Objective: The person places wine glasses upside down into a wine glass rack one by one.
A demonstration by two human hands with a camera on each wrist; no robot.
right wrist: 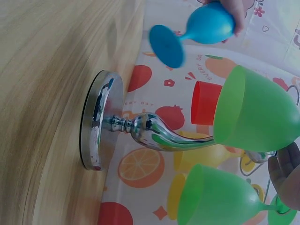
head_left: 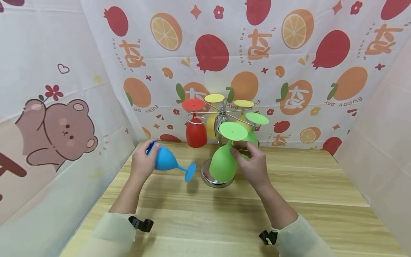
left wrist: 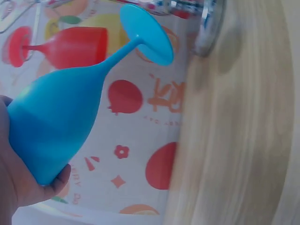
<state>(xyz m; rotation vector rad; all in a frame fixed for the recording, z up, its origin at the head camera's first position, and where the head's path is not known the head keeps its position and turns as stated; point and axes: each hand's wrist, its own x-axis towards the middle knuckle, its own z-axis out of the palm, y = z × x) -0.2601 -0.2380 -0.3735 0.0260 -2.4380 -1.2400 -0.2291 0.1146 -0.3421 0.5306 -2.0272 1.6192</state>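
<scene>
My left hand (head_left: 143, 160) grips a blue plastic goblet (head_left: 165, 158) round the rim end of its bowl. The goblet is tipped on its side above the table, its foot pointing right towards the rack. At the metal goblet rack (head_left: 222, 119), my right hand (head_left: 253, 164) pinches a green goblet (head_left: 223, 164) near the stem, just above its bowl. That goblet is upside down, foot uppermost, at the front of the rack. In the right wrist view the fingers (right wrist: 286, 164) lie by the bowl's narrow end; the thumb is hidden there.
A red goblet (head_left: 196, 132), another green goblet (right wrist: 220, 197) and two yellow ones (head_left: 244, 104) hang upside down from the rack's wire loops. The rack's round chrome base (head_left: 207, 178) stands on the wooden table (head_left: 199, 221). A fruit-printed curtain (head_left: 269, 76) is close behind.
</scene>
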